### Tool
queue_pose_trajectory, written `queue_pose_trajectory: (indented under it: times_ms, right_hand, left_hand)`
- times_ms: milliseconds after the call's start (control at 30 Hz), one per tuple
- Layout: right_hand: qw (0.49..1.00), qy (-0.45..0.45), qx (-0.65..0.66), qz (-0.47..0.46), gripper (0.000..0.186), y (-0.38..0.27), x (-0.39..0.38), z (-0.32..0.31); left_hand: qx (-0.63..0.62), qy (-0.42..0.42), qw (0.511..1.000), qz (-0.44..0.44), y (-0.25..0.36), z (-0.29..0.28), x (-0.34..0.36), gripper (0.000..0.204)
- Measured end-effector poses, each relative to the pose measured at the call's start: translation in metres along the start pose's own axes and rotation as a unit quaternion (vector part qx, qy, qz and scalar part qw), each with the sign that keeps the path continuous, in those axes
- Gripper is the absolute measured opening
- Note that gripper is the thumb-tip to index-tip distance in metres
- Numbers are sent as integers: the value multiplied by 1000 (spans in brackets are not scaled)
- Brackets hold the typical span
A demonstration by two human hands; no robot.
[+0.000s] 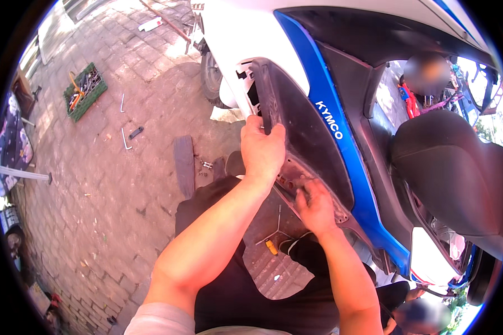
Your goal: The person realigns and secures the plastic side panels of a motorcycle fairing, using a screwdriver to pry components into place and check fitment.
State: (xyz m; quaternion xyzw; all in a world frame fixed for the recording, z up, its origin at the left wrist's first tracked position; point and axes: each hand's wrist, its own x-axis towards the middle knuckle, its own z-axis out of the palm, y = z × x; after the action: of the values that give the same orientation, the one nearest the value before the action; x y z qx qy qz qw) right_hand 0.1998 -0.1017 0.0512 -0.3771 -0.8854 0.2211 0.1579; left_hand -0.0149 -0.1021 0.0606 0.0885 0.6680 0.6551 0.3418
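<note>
A white, blue and black scooter (pixel 329 120) fills the right half of the head view. My left hand (pixel 262 146) is closed around the lower end of a dark plastic trim strip (pixel 269 92) beside the white front panel. Below it, my right hand (pixel 316 205) rests at a dusty reddish-brown ledge (pixel 296 174) with holes in it. Its thumb and fingers are curled together against the ledge, and whatever is between them is too small or hidden to make out. A dark side panel (pixel 318 153) lies between the strip and the blue trim.
A green crate (pixel 89 106) of tools stands on the paving at the left. Two hex keys (pixel 126 139), a small dark tool (pixel 136 133) and a dark block (pixel 184 166) lie nearer. A T-handle wrench (pixel 279 226) and a yellow-handled tool (pixel 271 247) are by my foot. Other people appear at right.
</note>
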Motion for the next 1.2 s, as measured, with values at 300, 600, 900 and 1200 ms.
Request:
queue_pose_trajectory:
  times_ms: [300,600,900,1200]
  right_hand:
    - [989,-73,-127,27,34,20,3,15]
    - [983,-94,-155,19,39,-19,9,22]
    - [978,-112,-175,33,66,-65,93,0]
    - [960,-156,-114,202,107,-26,121,30]
  left_hand:
    - [110,41,992,51,2,-13,-11,51]
    - [36,26,999,-12,-11,-37,2,48]
    - [25,-14,999,-21,-23,-17,11,44]
    - [-108,-92,990,-12,-7,6,7,29]
